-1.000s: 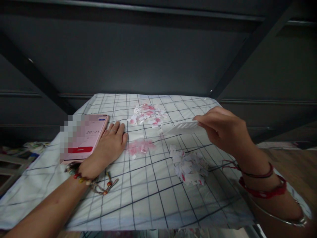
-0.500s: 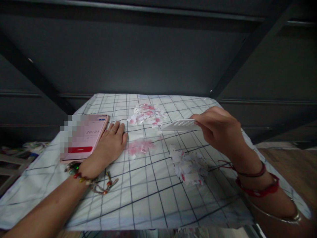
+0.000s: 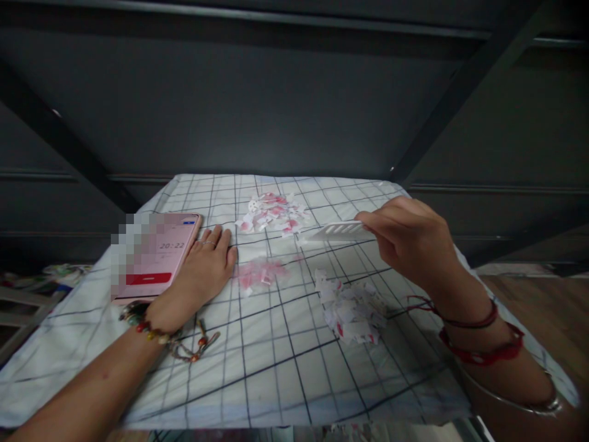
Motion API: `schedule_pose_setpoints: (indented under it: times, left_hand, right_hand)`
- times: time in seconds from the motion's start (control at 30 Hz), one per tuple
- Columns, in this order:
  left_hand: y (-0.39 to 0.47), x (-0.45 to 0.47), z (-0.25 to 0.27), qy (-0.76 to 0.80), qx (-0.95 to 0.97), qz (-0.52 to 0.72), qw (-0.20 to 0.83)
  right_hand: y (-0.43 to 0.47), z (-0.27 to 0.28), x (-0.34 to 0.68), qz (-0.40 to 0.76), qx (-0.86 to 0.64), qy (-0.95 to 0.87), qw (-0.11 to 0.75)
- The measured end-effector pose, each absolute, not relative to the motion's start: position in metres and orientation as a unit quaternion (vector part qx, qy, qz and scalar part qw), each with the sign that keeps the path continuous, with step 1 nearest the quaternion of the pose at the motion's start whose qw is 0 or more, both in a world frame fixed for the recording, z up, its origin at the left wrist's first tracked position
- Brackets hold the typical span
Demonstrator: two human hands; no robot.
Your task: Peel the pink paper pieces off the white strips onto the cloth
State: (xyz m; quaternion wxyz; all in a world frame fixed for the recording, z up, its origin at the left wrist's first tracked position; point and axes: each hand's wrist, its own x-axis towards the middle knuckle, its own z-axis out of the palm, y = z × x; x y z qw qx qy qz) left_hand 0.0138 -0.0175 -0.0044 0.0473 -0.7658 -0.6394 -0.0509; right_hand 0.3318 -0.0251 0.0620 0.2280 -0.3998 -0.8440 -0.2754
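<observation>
My right hand (image 3: pixel 407 242) pinches a flat white slotted piece (image 3: pixel 338 231), like a slotted plastic scraper, by its right end above the cloth. The piece's left tip is close to a far pile of white and pink paper scraps (image 3: pixel 276 213). Nearer to me, below that hand, lies a second pile of mostly white scraps (image 3: pixel 354 310). Between the piles and to the left is a small patch of pink scraps (image 3: pixel 262 273). My left hand (image 3: pixel 202 267) rests flat on the cloth with fingers extended, beside and partly over the edge of a pink phone (image 3: pixel 156 252).
A white cloth with dark grid lines (image 3: pixel 276 368) covers the table. Dark panels (image 3: pixel 257 104) stand right behind its far edge. At the left is a slatted wooden piece (image 3: pixel 23 313), and wooden floor (image 3: pixel 519 301) shows at the right.
My right hand and the slotted piece have shifted slightly to the right. The phone's display went from 20:21 to 20:22. My left hand and the scrap piles stay put.
</observation>
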Motion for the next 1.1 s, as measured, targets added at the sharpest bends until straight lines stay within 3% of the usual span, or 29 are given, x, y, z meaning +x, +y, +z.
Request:
schedule_pose_setpoints:
  times: [0.27,0.5,0.73,0.9,1.1]
  left_hand:
    - [-0.017,0.011,-0.009,-0.628,-0.773,-0.066,0.068]
    - [-0.017,0.010,-0.013,-0.628,-0.771,-0.082,0.068]
    - [-0.017,0.011,-0.009,-0.630,-0.772,-0.063,0.060]
    - [-0.017,0.010,-0.011,-0.637,-0.766,-0.066,0.056]
    - [-0.016,0.008,-0.013,-0.627,-0.773,-0.074,0.066]
  right_hand:
    - [-0.025,0.064,0.335,-0.292,-0.409,-0.840,0.204]
    - [-0.023,0.063,0.337,-0.293,-0.430,-0.822,0.232]
    - [-0.024,0.068,0.352,-0.216,-0.385,-0.854,0.274]
    - [-0.022,0.065,0.350,-0.245,-0.411,-0.836,0.268]
    - [-0.026,0.067,0.349,-0.155,-0.365,-0.870,0.294]
